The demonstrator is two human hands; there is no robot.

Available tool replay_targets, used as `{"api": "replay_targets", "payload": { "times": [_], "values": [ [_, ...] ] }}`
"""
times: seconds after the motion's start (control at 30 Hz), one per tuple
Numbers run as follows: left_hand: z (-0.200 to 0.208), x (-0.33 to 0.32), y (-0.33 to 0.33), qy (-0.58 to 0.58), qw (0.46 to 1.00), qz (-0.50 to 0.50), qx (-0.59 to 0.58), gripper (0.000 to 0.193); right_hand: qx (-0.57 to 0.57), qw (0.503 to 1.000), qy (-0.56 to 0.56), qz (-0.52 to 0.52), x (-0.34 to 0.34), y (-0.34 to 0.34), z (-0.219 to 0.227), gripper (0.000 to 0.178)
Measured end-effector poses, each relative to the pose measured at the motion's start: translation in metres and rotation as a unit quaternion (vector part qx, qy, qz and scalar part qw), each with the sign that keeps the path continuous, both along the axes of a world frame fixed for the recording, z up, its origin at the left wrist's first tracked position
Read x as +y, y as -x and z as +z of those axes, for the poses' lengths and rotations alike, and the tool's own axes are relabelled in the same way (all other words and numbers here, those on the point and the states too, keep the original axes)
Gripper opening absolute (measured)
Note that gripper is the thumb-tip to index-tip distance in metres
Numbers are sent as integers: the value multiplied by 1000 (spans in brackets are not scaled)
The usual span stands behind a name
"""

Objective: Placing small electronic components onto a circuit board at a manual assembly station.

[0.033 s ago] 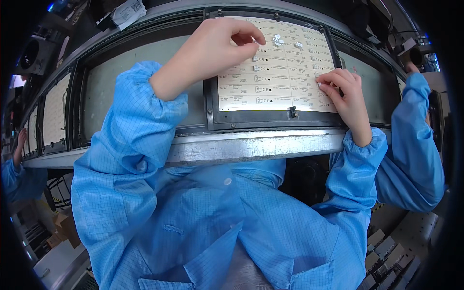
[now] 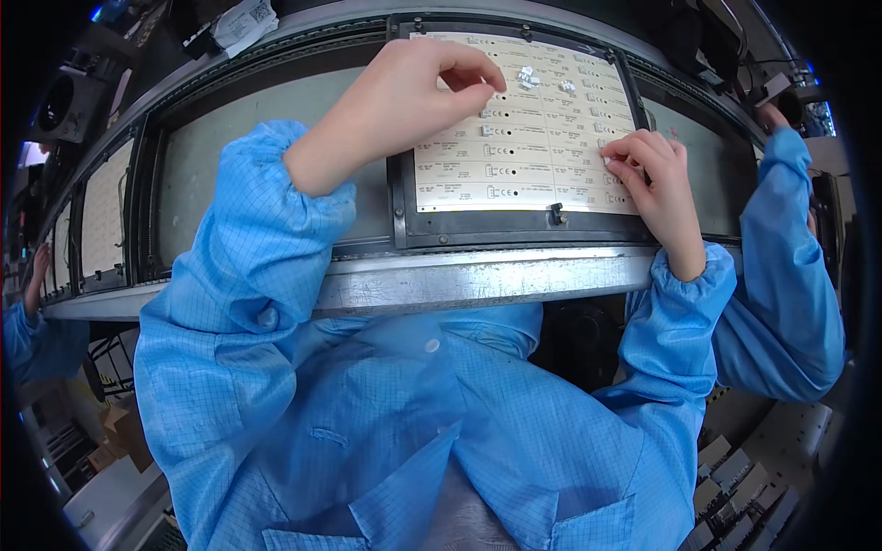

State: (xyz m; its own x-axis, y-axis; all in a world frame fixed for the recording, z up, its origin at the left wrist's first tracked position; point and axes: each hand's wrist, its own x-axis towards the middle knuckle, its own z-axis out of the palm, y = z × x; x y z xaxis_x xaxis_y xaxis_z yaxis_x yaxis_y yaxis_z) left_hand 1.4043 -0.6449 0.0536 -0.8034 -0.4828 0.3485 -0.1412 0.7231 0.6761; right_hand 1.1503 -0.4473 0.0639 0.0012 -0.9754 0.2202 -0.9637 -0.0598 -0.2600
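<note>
The left hand [image 2: 404, 96] is reaching over the white circuit panel [image 2: 524, 138], fingers pinching together at its upper rows, though what they are pinching I cannot tell. The panel is lying in a black frame [image 2: 478, 231] on the desk [image 2: 459, 280]. The right hand [image 2: 654, 174] is pressing curled fingertips onto the panel's right edge, gripping nothing.

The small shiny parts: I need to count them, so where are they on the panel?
In the head view, the small shiny parts lie near the white panel's top edge, right of the left hand's fingertips, above the right hand.

Both arms extended forward in blue sleeves. Left hand [image 2: 413, 87] palm down, fingers curled, thumb and forefinger pinched. Right hand [image 2: 654, 179] lower, fingers bent, tips pressing down.
</note>
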Motion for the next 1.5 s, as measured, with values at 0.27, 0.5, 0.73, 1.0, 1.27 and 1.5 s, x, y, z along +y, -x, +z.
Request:
{"api": "replay_targets", "payload": {
  "times": [0.27,0.5,0.73,1.0,1.27,1.5],
  "values": [
    [-10,23,-1,99,993,-59,34,13,64,997,-37,6,-26,3,20,24],
    [-16,31,-12,154,987,-33,-10,10,62,978,-199,-12,-50,6,41,22],
    [-19,41,-8,125,992,-5,-4,8,44,998,33,17,-114,-21,-15,17],
    [-21,41,-10,144,989,-12,0,8,8,999,50,12,-107,-23,-21,14],
    [-22,42,-9,181,983,0,10,9,-23,999,30,15,-102,-22,-10,13],
    [-3,41,-1,185,976,-29,-111,13,-141,986,52,78,-75,-4,5,20]
  ]
}}
